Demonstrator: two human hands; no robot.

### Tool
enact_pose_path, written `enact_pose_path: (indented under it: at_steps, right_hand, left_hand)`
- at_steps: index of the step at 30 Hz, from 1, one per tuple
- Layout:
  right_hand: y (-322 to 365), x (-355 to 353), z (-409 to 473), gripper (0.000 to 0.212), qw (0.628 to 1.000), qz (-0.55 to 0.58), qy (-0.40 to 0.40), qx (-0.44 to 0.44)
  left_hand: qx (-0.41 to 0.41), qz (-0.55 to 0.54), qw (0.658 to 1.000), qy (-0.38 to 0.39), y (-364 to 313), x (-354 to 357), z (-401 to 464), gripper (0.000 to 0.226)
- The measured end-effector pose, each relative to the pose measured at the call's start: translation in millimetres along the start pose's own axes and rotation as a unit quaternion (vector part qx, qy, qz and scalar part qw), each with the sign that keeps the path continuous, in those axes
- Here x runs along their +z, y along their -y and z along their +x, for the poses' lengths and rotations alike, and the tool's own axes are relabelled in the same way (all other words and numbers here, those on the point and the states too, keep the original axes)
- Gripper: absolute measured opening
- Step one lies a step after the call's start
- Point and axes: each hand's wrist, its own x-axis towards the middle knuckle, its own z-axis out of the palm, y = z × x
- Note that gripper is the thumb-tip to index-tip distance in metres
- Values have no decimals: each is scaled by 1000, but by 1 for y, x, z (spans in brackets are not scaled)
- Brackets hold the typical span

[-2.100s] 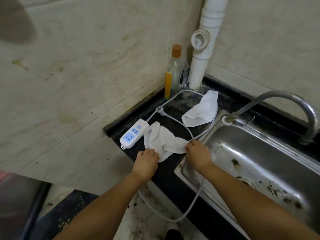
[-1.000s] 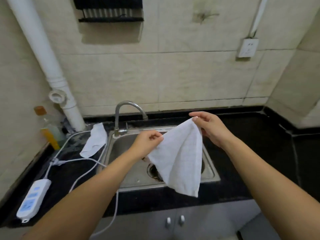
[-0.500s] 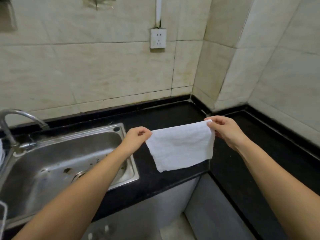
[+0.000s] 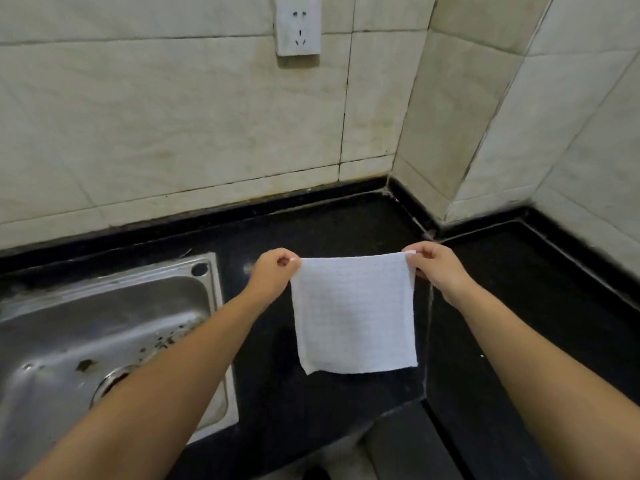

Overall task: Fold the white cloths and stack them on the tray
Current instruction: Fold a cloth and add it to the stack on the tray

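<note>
Nearest the camera, two bare forearms are reaching out over the counter edge. The left hand (image 4: 273, 271) is pinching one top corner of a white cloth (image 4: 353, 313) and the right hand (image 4: 434, 268) is pinching the other, so the cloth is hanging flat and square in the air above the black counter (image 4: 346, 230), touching nothing else. No fold is showing in it yet, and no tray or finished stack is appearing in view, so the job is looking to be at an early stage: folding and stacking are both remaining. To the left a steel sink (image 4: 104, 323) is sitting in the counter. Beyond, pale tiled walls are meeting at a corner, with a wall socket (image 4: 298, 26) above.
</note>
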Motion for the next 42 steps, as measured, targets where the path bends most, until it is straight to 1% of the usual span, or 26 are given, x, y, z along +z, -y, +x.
enact_pose_path:
  at_steps: [5, 10, 14, 21, 24, 29, 32, 34, 35, 37, 38, 40, 42]
  right_hand:
    - [-27, 11, 64, 12, 998, -45, 10, 48]
    - [-55, 10, 76, 10, 995, -75, 23, 62]
    - [-72, 3, 66, 10, 990, -113, 65, 56]
    - [-96, 4, 22, 9, 973, -191, 129, 3]
    - [-112, 4, 7, 9, 965, -231, 122, -31]
    - [-132, 2, -9, 13, 947, -294, 105, -77]
    - [-138, 1, -13, 18, 922, -349, 136, -95]
    - [-138, 0, -13, 21, 903, -387, 150, -110]
    - [-138, 0, -12, 23, 892, -406, 155, -121]
    - [-136, 1, -11, 22, 873, -436, 162, -147]
    - [-136, 1, -10, 20, 865, -446, 162, -161]
    - [-135, 3, -8, 14, 856, -460, 153, -181]
    - [-137, 3, -5, 12, 856, -469, 126, -179]
  left_hand:
    - [-20, 93, 995, 40, 21, 24, 65, 8]
    - [-20, 137, 987, 85, 28, 40, 83, 8]
    - [4, 153, 982, 111, 37, 41, 61, 7]
    - [-4, 204, 972, 119, 65, 45, -6, 14]
    - [6, 210, 971, 110, 74, 54, -28, 14]
    - [38, 252, 961, 104, 85, 62, -46, 14]
    - [74, 299, 943, 122, 89, 62, -49, 15]
    - [113, 332, 926, 137, 93, 60, -49, 17]
    - [136, 347, 917, 145, 94, 58, -47, 17]
    - [191, 392, 886, 157, 96, 57, -42, 14]
    - [221, 412, 869, 163, 96, 56, -38, 12]
    - [265, 426, 845, 184, 92, 54, -31, 4]
    - [293, 422, 832, 211, 86, 56, -26, 13]
